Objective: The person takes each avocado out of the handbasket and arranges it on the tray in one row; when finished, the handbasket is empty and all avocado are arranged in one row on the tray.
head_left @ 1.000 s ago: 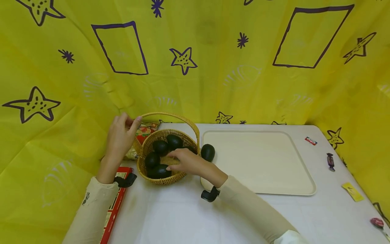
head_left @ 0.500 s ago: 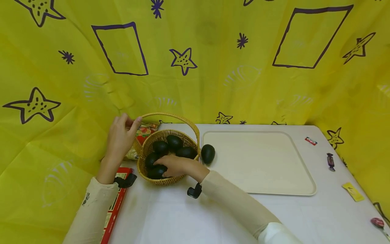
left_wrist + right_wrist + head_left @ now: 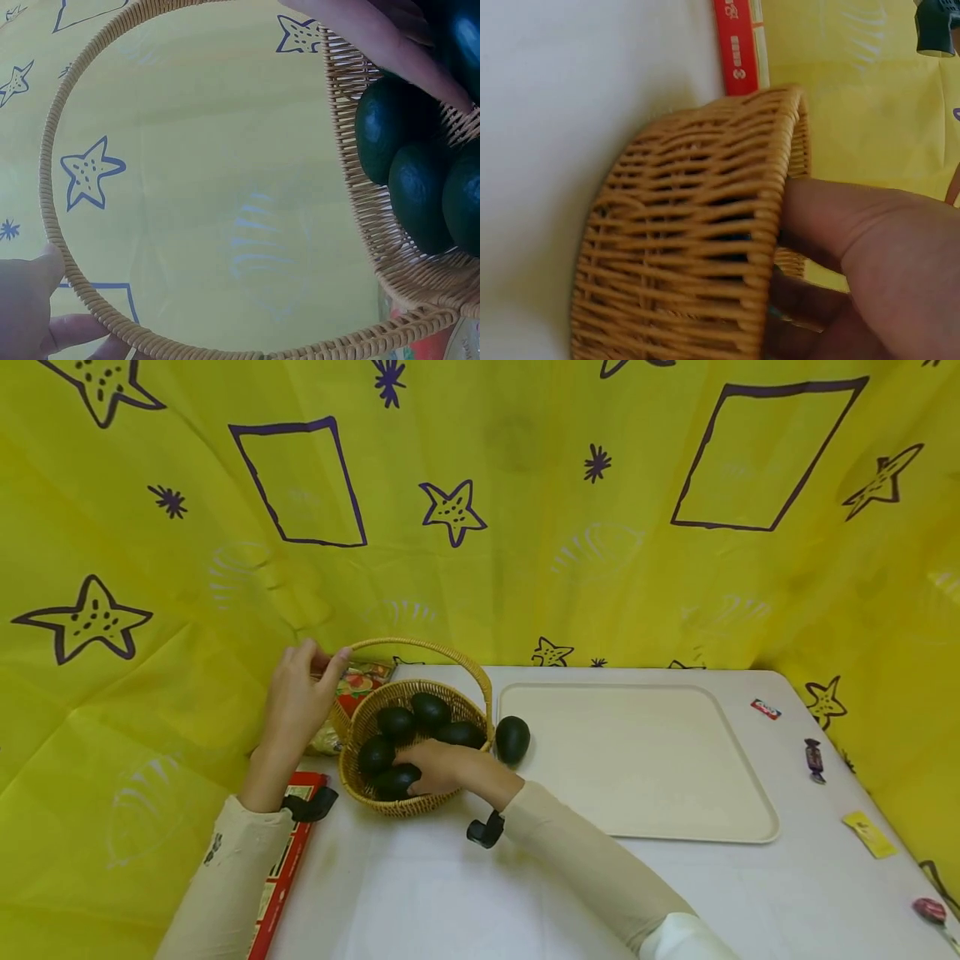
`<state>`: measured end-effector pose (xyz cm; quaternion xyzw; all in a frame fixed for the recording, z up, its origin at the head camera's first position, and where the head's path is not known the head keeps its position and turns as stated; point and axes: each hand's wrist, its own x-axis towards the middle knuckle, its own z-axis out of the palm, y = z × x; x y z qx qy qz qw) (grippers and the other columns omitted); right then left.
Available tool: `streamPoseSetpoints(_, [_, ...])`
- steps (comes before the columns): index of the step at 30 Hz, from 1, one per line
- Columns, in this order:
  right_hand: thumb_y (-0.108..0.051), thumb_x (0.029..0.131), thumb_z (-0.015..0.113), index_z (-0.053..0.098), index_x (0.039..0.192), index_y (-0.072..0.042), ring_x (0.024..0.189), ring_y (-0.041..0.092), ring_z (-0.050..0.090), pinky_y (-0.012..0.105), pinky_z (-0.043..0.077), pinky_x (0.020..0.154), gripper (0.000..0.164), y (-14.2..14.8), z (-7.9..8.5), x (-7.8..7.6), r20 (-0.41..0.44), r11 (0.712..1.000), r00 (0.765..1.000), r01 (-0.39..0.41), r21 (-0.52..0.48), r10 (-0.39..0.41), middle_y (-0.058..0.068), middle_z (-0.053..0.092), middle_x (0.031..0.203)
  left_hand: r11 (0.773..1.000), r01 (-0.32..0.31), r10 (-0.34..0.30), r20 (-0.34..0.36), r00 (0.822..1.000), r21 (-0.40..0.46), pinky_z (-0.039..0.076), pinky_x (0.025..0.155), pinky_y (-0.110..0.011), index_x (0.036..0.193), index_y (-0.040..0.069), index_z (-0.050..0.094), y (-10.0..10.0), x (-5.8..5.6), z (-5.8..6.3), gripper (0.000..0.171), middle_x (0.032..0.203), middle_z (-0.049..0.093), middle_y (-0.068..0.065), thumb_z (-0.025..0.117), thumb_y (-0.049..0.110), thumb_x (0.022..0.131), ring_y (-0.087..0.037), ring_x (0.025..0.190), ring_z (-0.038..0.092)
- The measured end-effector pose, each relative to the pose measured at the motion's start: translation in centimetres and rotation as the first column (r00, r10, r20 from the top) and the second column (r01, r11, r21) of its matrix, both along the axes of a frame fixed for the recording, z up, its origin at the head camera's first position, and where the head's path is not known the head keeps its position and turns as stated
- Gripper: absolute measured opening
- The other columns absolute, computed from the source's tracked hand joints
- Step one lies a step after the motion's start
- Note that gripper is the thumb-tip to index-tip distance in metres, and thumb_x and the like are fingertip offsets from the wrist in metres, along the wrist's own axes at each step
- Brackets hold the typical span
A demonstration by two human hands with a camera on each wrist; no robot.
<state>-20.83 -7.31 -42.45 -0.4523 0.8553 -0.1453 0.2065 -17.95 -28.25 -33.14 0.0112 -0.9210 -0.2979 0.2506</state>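
A wicker basket (image 3: 408,808) with an arched handle (image 3: 442,648) stands left of the table's middle, holding several dark green avocados. My left hand (image 3: 296,689) pinches the handle at its left side; the left wrist view shows the thumb and fingers of that hand (image 3: 30,307) on either side of it. My right hand (image 3: 446,767) reaches over the basket's rim, thumb and fingers around the front avocado (image 3: 392,782). In the right wrist view the basket wall (image 3: 682,240) hides its fingertips. One more avocado (image 3: 513,740) lies outside, at the tray's left edge.
A cream tray (image 3: 622,760) lies right of the basket. A red box (image 3: 281,877) is under the left forearm, and a food packet (image 3: 360,685) sits behind the basket. Wrapped sweets (image 3: 814,760) and a lollipop (image 3: 930,908) line the right side.
My right hand has lowered leftward into the basket and closed around the front avocado, which has shifted slightly. The left hand stays on the handle.
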Motion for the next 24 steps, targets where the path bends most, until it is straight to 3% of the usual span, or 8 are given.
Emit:
streamPoseSetpoints(7, [-0.02,0.1,0.074,0.063,0.146,-0.016,0.125,0.02,0.065,0.035,0.055,0.099,0.047,0.79,0.28,-0.26,-0.048,0.99,0.989,0.14,0.028,-0.139,0.004,0.068,0.139,1.0,0.0,0.0,0.0,1.0,-0.007,0.04,0.078,-0.045,0.094,0.002,0.055,0.06,0.08,0.15,0.053,0.099,0.056,-0.02,0.055,0.053,0.108,-0.036,0.091,0.054])
streamPoseSetpoints(14, [-0.035,0.103,0.071,0.06,0.149,-0.01,0.133,0.028,0.062,0.04,0.055,0.103,0.054,0.61,0.06,0.08,-0.139,0.97,0.964,0.237,0.047,-0.228,0.011,0.063,0.145,1.0,0.0,0.001,0.008,1.0,-0.009,0.04,0.079,-0.045,0.095,0.002,0.055,0.05,0.09,0.12,0.054,0.1,0.056,-0.02,0.054,0.054,0.108,-0.036,0.092,0.054])
streamPoseSetpoints(20, [-0.043,0.105,0.065,0.056,0.153,-0.014,0.135,0.029,0.06,0.042,0.053,0.106,0.057,0.39,-0.27,0.34,-0.184,0.973,0.959,0.226,0.044,-0.214,0.011,0.061,0.147,1.0,0.003,-0.003,0.007,1.0,-0.011,0.04,0.079,-0.045,0.095,0.002,0.055,0.11,0.11,0.14,0.053,0.1,0.056,-0.02,0.053,0.054,0.108,-0.036,0.092,0.054])
streamPoseSetpoints(24, [-0.045,0.1,0.073,0.056,0.154,-0.014,0.135,0.028,0.06,0.04,0.053,0.106,0.064,0.41,-0.32,0.43,-0.164,0.979,0.97,0.193,0.065,-0.18,0.011,0.059,0.15,1.0,0.011,-0.011,0.005,1.0,-0.002,0.04,0.078,-0.044,0.095,0.002,0.055,0.16,0.2,0.14,0.052,0.099,0.056,-0.02,0.055,0.052,0.108,-0.035,0.09,0.053])
